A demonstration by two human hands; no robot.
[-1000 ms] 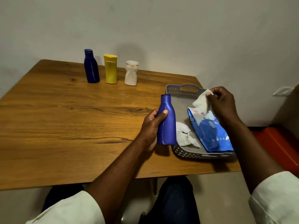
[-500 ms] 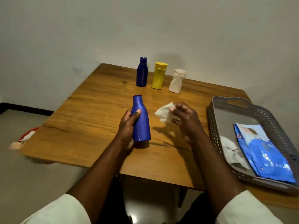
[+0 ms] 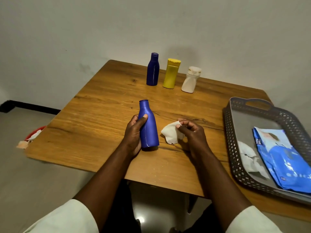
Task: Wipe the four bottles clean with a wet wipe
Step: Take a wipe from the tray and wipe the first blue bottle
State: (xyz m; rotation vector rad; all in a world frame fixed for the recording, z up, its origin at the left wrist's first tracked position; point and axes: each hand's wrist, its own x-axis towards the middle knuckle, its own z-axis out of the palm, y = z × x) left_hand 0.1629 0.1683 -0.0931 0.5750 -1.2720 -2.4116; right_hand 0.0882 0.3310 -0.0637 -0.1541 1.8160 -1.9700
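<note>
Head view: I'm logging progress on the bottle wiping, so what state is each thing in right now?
Near blue bottle: upright on the table, gripped by left hand.
Wet wipe: crumpled, pinched by right hand, apart from that bottle.
Far blue bottle: upright, uncapped.
Yellow bottle: upright, capped.
White bottle: upright, capped.
Wipes pack: lying in the tray.

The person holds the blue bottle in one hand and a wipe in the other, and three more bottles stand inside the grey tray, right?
Not quite. The head view shows the three other bottles standing on the table by the wall, not in the tray. The left hand does hold the blue bottle, the right hand the wipe.
</note>
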